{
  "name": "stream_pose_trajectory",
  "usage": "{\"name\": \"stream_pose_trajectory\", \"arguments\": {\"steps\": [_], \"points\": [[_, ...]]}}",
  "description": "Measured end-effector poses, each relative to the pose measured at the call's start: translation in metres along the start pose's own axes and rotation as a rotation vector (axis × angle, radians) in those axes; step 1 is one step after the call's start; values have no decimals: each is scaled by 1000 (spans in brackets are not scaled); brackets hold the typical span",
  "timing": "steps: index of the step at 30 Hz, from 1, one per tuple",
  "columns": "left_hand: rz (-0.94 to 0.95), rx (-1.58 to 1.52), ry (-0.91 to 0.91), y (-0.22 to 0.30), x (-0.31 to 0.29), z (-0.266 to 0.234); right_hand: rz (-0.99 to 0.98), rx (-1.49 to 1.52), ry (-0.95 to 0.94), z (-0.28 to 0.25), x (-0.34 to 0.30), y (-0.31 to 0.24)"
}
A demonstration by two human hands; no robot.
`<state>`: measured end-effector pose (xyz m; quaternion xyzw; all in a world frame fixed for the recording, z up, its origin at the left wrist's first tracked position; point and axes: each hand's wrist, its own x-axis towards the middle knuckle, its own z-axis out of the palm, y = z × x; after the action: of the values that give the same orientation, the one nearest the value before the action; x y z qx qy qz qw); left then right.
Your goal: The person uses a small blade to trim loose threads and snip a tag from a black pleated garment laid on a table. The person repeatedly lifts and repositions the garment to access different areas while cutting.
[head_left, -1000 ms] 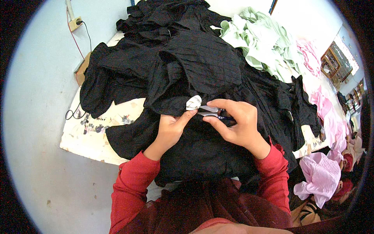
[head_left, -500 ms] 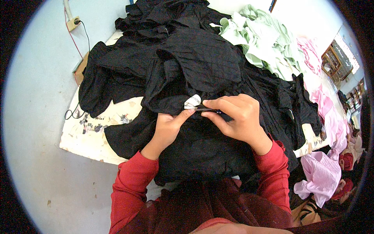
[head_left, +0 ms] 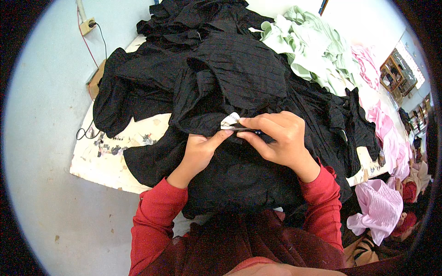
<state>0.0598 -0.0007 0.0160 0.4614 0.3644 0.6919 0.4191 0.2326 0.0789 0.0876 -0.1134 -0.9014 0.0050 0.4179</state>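
A black garment with stitched lines lies heaped in front of me. My left hand is closed on its edge, the thumb pressed beside a small white label. Between the thumb and fingers of my right hand is a pair of small dark thread snips. Their narrow tips point left and meet the label's lower edge next to my left thumb. Whether the blades are apart is too small to tell. The fingers of my left hand are partly hidden under the cloth.
More black cloth covers the stained white table. Pale green cloth and pink cloth lie to the right. A lilac pleated garment hangs near other people at lower right. A socket with a plug is on the left wall.
Both hands stay almost in place. The label and the snips' tips have shifted very slightly to the right, and the label has tilted a little.
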Motion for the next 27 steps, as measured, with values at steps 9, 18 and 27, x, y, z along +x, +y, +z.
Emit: {"name": "stream_pose_trajectory", "arguments": {"steps": [9, 18, 27], "points": [[11, -47, 8, -3, 2, -1, -36, -69, 4, -1, 0, -1], [-16, -28, 16, 0, 1, 0, -71, -94, 36, 1, -1, 0], [-22, -12, 2, -1, 0, -3, -104, -140, 38, 1, 0, -2]]}}
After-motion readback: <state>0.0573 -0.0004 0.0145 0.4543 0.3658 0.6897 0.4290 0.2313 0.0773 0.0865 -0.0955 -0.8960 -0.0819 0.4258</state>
